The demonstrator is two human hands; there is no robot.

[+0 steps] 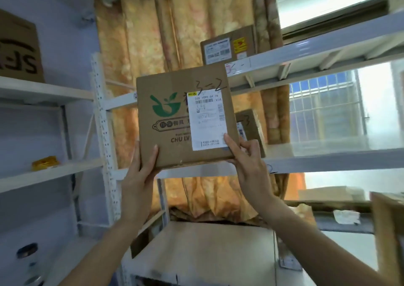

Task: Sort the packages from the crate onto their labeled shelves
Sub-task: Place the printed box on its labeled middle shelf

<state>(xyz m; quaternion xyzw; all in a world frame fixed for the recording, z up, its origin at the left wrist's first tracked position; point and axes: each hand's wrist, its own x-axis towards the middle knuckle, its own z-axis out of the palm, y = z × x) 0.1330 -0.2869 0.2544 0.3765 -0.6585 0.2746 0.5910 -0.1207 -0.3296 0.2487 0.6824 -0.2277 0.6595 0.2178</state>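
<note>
I hold a brown cardboard package [170,137] up in front of the white shelving. It bears a green logo, a white shipping label and the handwritten mark "3-2". My left hand [140,176] grips its lower left corner, thumb on the front face. My right hand [249,163] grips its lower right corner, thumb on the label. The package sits level with the middle shelf [328,161]. Behind its right edge a smaller brown box [251,128] stands on that shelf. The upper shelf [306,51] carries a handwritten "3-" tag and another labelled box [227,45].
A left shelving unit holds a large brown box [19,51] on top and a small yellow packet [44,162] below. An orange curtain [153,45] hangs behind the shelves. Below lie a flat cardboard sheet [203,248] and more cartons [384,231] at the right.
</note>
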